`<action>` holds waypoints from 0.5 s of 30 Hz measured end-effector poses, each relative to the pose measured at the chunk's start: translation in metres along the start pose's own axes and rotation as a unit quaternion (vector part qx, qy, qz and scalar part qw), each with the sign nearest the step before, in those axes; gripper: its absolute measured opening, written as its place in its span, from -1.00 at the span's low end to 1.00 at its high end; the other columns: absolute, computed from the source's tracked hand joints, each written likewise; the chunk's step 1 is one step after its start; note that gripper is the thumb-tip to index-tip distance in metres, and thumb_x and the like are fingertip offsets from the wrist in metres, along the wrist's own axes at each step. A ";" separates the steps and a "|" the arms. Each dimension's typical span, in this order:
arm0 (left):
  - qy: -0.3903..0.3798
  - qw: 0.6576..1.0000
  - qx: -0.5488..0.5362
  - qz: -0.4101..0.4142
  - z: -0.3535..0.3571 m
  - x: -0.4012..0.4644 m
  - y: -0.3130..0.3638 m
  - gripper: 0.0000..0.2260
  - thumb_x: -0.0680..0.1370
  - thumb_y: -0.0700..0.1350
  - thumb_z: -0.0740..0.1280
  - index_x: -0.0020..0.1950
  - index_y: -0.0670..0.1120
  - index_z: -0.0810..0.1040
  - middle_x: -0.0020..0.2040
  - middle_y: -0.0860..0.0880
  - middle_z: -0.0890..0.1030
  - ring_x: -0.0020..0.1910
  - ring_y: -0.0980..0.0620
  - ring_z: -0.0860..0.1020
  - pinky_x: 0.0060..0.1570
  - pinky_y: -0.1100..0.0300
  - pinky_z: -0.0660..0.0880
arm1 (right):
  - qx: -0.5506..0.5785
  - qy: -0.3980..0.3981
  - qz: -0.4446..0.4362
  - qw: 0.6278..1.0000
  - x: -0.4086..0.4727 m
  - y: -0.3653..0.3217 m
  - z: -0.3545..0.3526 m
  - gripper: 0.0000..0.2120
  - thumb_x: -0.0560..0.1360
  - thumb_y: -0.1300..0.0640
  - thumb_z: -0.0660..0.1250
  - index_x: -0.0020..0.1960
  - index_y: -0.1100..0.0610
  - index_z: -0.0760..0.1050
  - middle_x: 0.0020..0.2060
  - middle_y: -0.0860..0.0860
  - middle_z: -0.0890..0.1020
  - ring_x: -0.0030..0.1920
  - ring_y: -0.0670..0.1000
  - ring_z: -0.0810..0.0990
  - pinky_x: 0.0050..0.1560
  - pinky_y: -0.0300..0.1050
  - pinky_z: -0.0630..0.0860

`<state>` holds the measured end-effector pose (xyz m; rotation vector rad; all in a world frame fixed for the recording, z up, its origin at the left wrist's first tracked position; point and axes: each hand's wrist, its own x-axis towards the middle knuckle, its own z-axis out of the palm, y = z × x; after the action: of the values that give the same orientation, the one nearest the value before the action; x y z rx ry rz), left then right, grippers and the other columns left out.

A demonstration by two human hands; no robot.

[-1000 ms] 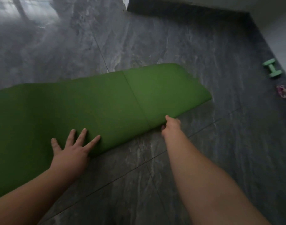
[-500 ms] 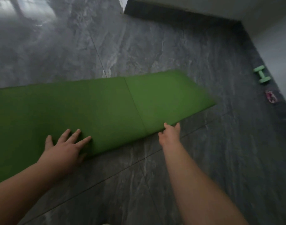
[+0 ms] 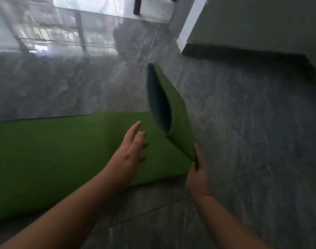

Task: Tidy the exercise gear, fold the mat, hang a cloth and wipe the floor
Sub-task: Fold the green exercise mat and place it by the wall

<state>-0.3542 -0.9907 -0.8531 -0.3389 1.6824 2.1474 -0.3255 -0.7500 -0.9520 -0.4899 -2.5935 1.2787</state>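
The green exercise mat (image 3: 45, 159) lies flat across the grey marble-look floor (image 3: 243, 141) from 9 o'clock to centre. Its end panel (image 3: 175, 119) stands folded up toward 12 o'clock, dark underside showing. The right hand (image 3: 198, 175) pinches that panel's near corner, fingers closed on the edge. The left hand (image 3: 130, 155) hovers open above the flat part (fingers spread, holding nothing), just at 9 o'clock of the raised panel.

The mat (image 3: 54, 159) runs off the left edge. Its raised end (image 3: 177, 123) is blurred and hides the right hand's (image 3: 198, 175) fingertips behind it.
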 end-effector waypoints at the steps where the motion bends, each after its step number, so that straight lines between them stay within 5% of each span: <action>1: 0.019 0.994 -0.094 -0.053 -0.005 0.000 0.002 -0.61 0.62 0.25 0.08 0.40 0.18 0.40 0.34 0.00 0.55 0.26 0.01 0.55 0.20 -0.17 0.53 | -0.021 -0.031 -0.046 0.998 -0.004 0.006 0.004 -0.32 0.37 0.49 0.09 0.43 0.12 0.42 0.39 0.05 0.48 0.41 0.05 0.42 0.46 -0.09 0.28; 3: 0.052 0.960 -0.232 -0.151 -0.019 0.001 -0.002 -0.57 0.60 0.26 0.14 0.32 0.05 0.52 0.24 -0.07 0.63 0.18 -0.14 0.61 -0.02 -0.28 0.58 | -0.094 -0.077 -0.092 0.988 -0.010 0.016 0.009 -0.23 0.25 0.41 0.09 0.42 0.05 0.43 0.40 0.07 0.47 0.43 0.12 0.39 0.47 0.14 0.25; 8: 0.109 0.948 -0.183 -0.236 -0.046 0.000 -0.051 -0.61 0.63 -0.05 0.29 0.44 -0.03 0.31 0.33 -0.09 0.40 0.17 -0.17 0.50 -0.17 -0.19 0.64 | -0.225 -0.120 -0.107 0.961 -0.017 0.036 0.013 -0.24 0.21 0.34 0.11 0.38 -0.03 0.44 0.37 0.10 0.49 0.41 0.24 0.41 0.40 0.34 0.27; 12: 0.133 0.957 -0.102 -0.239 -0.058 0.004 -0.098 -0.50 0.63 -0.25 0.25 0.52 0.05 0.23 0.44 -0.11 0.32 0.24 -0.24 0.47 -0.17 -0.14 0.66 | -0.285 -0.160 -0.056 0.943 -0.026 0.042 0.023 -0.26 0.22 0.29 0.11 0.39 0.02 0.48 0.42 0.16 0.44 0.44 0.28 0.35 0.46 0.23 0.23; 15: 0.124 0.964 -0.019 -0.233 -0.058 0.004 -0.122 -0.43 0.63 -0.32 0.23 0.56 0.06 0.16 0.45 -0.18 0.36 0.23 -0.22 0.49 -0.26 0.00 0.67 | -0.308 -0.231 -0.016 0.923 -0.040 0.041 0.029 -0.24 0.29 0.34 0.16 0.50 0.07 0.33 0.53 0.15 0.25 0.52 0.22 0.18 0.51 0.03 0.12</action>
<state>-0.3066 -1.0213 -0.9756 -0.9474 1.4956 1.8412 -0.2894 -0.7631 -1.0037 -0.2475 -3.3862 0.5784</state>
